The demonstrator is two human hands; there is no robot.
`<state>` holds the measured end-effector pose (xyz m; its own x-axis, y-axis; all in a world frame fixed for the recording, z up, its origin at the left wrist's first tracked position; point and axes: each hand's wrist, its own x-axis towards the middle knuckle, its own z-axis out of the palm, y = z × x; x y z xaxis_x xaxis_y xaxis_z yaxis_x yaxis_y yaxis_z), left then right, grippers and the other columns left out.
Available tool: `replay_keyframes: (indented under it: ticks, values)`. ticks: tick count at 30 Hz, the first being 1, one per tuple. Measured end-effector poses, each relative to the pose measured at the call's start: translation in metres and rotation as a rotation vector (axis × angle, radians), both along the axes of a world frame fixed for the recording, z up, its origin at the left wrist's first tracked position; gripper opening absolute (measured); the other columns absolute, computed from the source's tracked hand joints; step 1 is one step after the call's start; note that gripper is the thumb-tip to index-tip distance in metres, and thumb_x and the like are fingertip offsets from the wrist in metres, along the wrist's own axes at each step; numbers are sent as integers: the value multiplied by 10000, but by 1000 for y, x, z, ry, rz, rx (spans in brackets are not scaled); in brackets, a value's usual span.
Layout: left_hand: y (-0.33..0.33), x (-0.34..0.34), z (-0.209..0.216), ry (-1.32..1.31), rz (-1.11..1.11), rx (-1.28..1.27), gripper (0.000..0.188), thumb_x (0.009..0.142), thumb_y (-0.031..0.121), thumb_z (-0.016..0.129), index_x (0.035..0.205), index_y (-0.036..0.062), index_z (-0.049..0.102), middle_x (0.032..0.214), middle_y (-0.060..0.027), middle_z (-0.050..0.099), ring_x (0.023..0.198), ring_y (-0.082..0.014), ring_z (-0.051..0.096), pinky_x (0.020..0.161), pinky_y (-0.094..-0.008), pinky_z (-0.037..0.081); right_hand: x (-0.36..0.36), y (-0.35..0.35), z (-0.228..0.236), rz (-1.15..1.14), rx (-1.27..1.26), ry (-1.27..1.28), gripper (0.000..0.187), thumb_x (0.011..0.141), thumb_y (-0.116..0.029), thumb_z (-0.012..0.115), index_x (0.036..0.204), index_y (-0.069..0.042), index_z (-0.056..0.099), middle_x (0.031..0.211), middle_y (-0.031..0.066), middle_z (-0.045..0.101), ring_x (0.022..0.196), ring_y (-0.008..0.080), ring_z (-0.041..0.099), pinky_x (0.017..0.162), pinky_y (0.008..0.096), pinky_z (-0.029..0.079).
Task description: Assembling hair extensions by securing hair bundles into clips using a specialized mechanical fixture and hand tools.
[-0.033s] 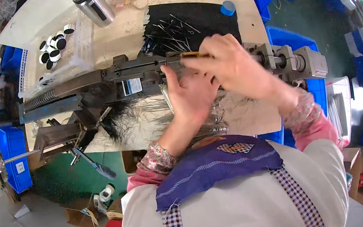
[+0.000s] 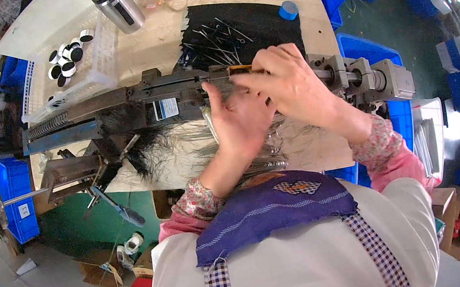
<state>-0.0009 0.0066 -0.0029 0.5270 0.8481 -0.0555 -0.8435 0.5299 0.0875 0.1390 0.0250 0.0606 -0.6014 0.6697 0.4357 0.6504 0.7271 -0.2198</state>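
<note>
Your right hand: set over the middle of the machine, fingers curled and pinched on a small yellowish piece at the machine's top edge. What the piece was could not be told.

Your left hand: raised palm-up just beside the right one, touching it, fingers partly bent toward the same spot. Whether it gripped anything could not be told; the right hand hid its fingertips.

Machine: long dark metal body lying across the bench from its left edge to its right edge, with a spring at the left end and grey blocks at the right end.

Bristles: black and pale tuft spread on the bench's near edge, under your left forearm.

Black cloth: at the bench's far right, with thin metal pins scattered on it.

Blue cap: on the cloth's far right corner.

Steel flask: lying tilted at the bench's far edge.

White basket: at the far left corner, holding black and white round caps.

Blue crates: beside the bench's left edge, on the floor.
</note>
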Motion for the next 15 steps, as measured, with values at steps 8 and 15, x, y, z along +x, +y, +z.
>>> replay_keyframes:
  ticks: [8,15]
  values:
    - [0,-9,-2,44,58,16,790,855,747,323,1227,93,563,1304,-99,539,1292,-286,402,1131,-509,202,6,36,-6,-84,-372,233,137,752,-119,670,881,-99,712,745,66,609,757,242,615,745,362,441]
    - [-3,-25,5,152,204,-9,750,917,648,352,1177,-40,500,1216,-168,550,1227,-300,464,1113,-430,290,-5,29,0,-70,-181,87,135,774,-147,653,892,-122,713,766,47,589,838,226,605,875,382,378]
